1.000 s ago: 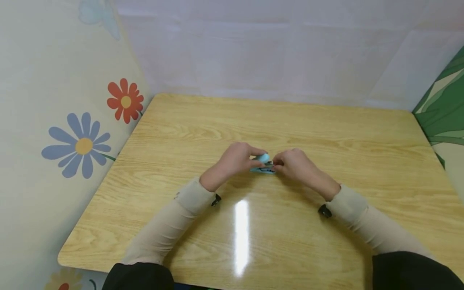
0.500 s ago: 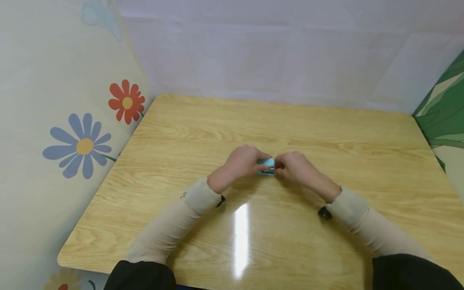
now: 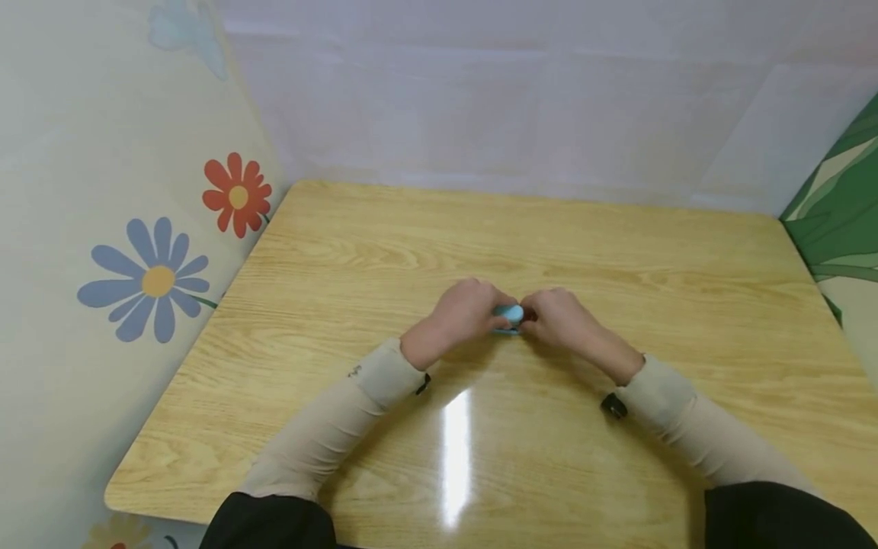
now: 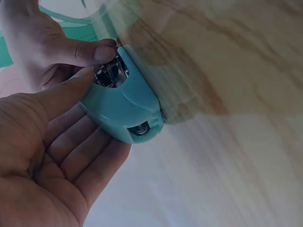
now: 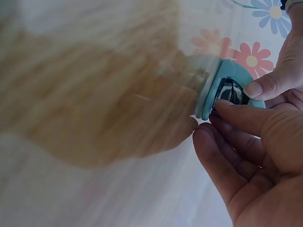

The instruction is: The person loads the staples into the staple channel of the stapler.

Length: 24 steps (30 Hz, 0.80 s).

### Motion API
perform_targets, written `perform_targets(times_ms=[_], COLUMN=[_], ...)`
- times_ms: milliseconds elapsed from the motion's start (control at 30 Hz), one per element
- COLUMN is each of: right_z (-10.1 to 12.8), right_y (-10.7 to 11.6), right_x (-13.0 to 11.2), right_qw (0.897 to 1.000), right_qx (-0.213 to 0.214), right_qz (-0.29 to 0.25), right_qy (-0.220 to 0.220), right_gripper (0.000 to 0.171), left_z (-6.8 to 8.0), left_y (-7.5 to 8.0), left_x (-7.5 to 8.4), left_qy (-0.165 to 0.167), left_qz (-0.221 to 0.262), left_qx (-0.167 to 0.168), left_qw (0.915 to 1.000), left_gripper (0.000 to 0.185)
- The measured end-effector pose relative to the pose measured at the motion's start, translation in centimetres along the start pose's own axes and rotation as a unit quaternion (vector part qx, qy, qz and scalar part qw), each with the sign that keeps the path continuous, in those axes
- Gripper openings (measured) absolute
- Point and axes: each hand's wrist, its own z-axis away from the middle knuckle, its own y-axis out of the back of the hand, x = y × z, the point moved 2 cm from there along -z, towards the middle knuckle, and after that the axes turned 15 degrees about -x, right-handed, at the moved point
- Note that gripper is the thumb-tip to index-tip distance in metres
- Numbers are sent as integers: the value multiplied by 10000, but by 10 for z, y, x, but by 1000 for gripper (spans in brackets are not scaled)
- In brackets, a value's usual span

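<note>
The left hand point(image 4: 42, 156) cradles a small teal stapler point(image 4: 124, 101) in curled fingers, thumb lying along its top. The right hand point(image 5: 258, 142) pinches into the stapler's open metal mouth with thumb and forefinger. The stapler sits between both hands just above the tabletop point(image 3: 617, 252), near its middle. The step in hand looks like work on the metal staple channel; the next move likely calls for a steady left grip while the right fingertips work precisely inside the narrow channel.
</note>
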Motion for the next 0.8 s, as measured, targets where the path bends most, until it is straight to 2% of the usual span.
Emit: perform_targets(times_ms=[200,367,533,800], right_z=[0,0,-1,1], right_y=[3,0,2,0], right_x=[1,3,2,-1], right_qw=[9998,9999,9998,10000], right_qx=[102,64,130,9], right_qz=[114,115,140,20], right_qy=[120,43,20,32], right_gripper=[9,10,10,10], left_z=[-3,-3,-3,-2], left_y=[1,-1,1,-3], left_x=[2,4,5,6], left_qy=[-69,-86,-126,-11], left_qz=[22,92,22,-51], left_qx=[-33,-104,-11,-104], left_qw=[10000,9999,9999,9999], left_gripper=[13,15,13,13])
